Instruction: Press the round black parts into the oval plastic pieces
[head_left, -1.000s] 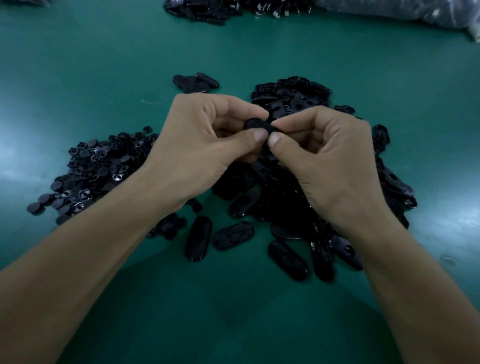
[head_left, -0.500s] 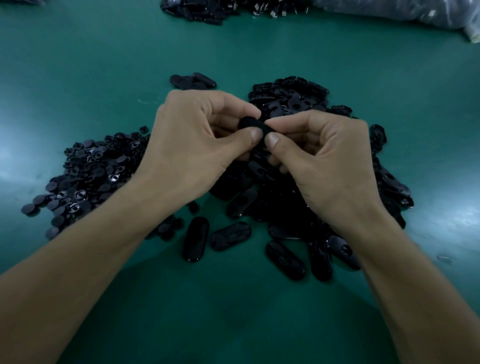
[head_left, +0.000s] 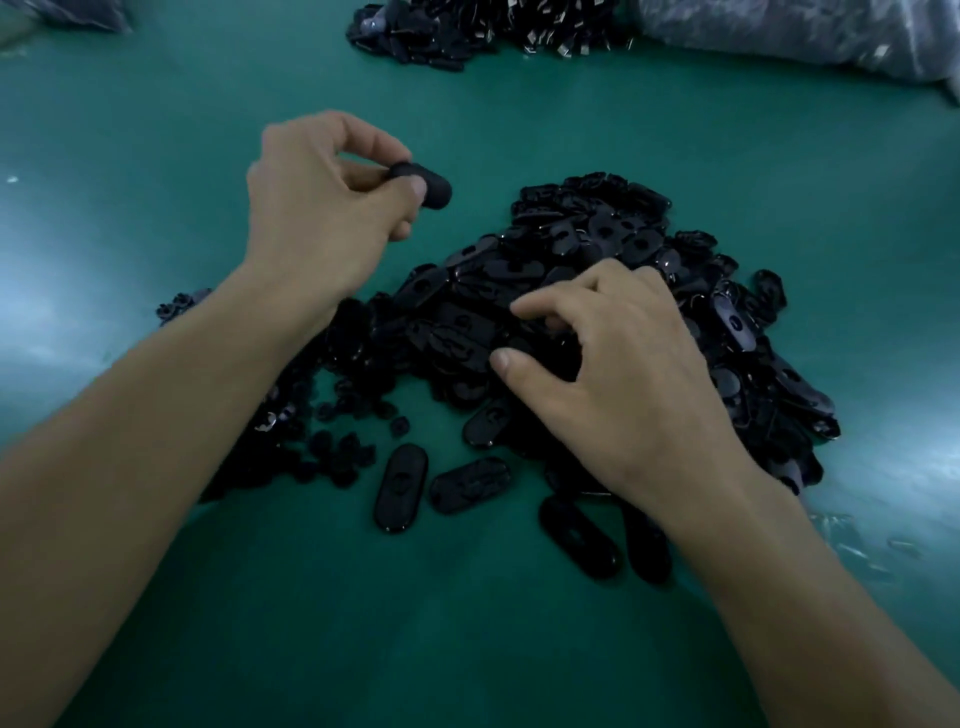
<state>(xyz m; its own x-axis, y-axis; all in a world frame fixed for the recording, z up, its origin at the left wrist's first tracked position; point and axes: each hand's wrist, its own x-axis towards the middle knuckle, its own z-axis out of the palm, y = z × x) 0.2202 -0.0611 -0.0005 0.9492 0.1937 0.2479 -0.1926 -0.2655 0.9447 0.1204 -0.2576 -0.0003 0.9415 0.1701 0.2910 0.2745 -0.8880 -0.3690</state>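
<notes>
Left hand (head_left: 322, 208) pinches one oval plastic piece (head_left: 430, 189) between thumb and fingers, raised over the green table (head_left: 467, 649), left of the main heap of oval pieces (head_left: 597, 234). Right hand (head_left: 613, 374) rests on that heap, fingers curled and thumb set apart; whether it grips a piece cannot be told. The small round black parts (head_left: 343, 447) lie beside and beneath the left forearm. Two loose ovals (head_left: 401, 486) lie at the near edge. A further pile (head_left: 483, 31) and a plastic bag (head_left: 779, 36) sit at the far side. Any markings are too dark to read.
</notes>
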